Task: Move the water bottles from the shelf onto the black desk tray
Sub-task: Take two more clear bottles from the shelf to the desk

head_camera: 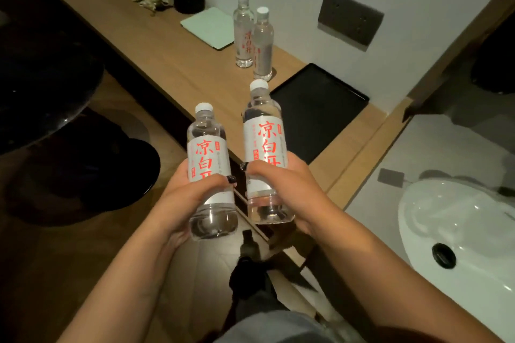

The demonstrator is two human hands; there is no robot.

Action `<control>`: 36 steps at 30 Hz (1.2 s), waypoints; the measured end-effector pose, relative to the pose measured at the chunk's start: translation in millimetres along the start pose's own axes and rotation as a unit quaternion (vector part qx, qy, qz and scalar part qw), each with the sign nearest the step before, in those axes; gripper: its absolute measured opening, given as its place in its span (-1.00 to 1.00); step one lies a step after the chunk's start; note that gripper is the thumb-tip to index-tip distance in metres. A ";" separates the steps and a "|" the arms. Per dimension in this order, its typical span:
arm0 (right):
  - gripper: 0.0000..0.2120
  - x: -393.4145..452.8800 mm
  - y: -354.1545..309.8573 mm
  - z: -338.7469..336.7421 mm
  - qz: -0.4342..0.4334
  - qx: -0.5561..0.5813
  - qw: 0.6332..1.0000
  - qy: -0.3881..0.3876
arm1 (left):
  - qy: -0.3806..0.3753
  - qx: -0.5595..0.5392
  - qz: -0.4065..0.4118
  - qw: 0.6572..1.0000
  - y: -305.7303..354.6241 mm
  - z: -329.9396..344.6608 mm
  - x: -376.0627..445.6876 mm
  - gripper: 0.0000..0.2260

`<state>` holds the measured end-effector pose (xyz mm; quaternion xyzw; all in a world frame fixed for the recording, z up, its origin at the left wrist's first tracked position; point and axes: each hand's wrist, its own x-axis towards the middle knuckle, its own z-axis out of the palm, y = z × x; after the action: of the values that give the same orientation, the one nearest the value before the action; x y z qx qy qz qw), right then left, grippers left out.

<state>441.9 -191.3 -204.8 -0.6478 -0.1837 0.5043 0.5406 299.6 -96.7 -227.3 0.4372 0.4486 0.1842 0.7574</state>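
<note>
Two clear, white-capped, red-lettered bottles are held upright short of the table: left hand (185, 192) clamped on left bottle (210, 172), right hand (281, 189) on right bottle (264, 153). Black tray (328, 108) lies beyond.

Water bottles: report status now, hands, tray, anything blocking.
Left hand grips one bottle, right hand grips another, both upright short of the desk. Black tray bare. Two bottles stand on desk beside tray. Path open.
</note>
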 end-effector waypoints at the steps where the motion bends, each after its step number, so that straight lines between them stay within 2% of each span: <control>1: -0.70 13.2 -7.2 -0.8 0.000 -0.007 1.000 0.006 | -0.002 -0.006 0.001 1.000 6.9 1.5 13.0 -0.36; 6: -0.65 68.0 -37.6 -3.3 0.006 -0.036 0.999 0.034 | -0.006 -0.025 0.001 1.000 42.8 8.9 65.4 -0.34; 12: -0.54 121.8 -58.2 -4.3 0.039 -0.029 0.997 0.054 | -0.006 -0.016 -0.020 1.000 79.1 4.3 125.5 -0.22; 16: -0.55 158.6 -64.8 -1.8 0.062 -0.015 0.994 0.085 | -0.024 -0.002 -0.053 0.998 100.8 0.0 173.6 -0.44; 21: -0.50 212.9 -69.3 13.9 0.097 0.038 0.981 0.164 | -0.077 0.054 -0.066 0.993 126.8 -7.8 250.0 -0.65; 23: -0.48 232.7 -68.4 25.1 0.110 0.061 0.972 0.198 | -0.099 0.089 -0.073 0.988 136.4 -11.7 281.0 -0.65; 25: -0.49 249.7 -70.3 37.7 0.124 0.081 0.960 0.237 | -0.100 0.108 -0.084 0.985 148.9 -16.1 305.9 -0.55; 27: -0.53 266.4 -72.9 47.1 0.137 0.083 0.952 0.262 | -0.111 0.074 -0.136 0.982 163.3 -21.1 326.8 -0.54; 29: -0.59 280.2 -76.3 57.2 0.147 0.104 0.943 0.280 | -0.129 0.027 -0.176 0.975 175.4 -26.5 341.4 -0.73; 31: -0.60 293.1 -76.9 69.5 0.153 0.135 0.929 0.309 | -0.137 0.050 -0.161 0.976 181.9 -34.7 356.9 -0.78; 34: -0.54 312.2 -75.4 88.4 0.134 0.142 0.909 0.369 | -0.104 0.150 -0.105 0.978 186.4 -46.5 384.5 -0.77; 36: -0.52 322.3 -73.9 98.5 0.116 0.132 0.899 0.400 | -0.101 0.197 -0.073 0.972 189.0 -53.1 400.7 -0.70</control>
<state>517.3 137.6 -276.6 -0.7343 0.1930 0.2816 0.5868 488.6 302.6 -290.0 0.5604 0.4277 -0.0085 0.7092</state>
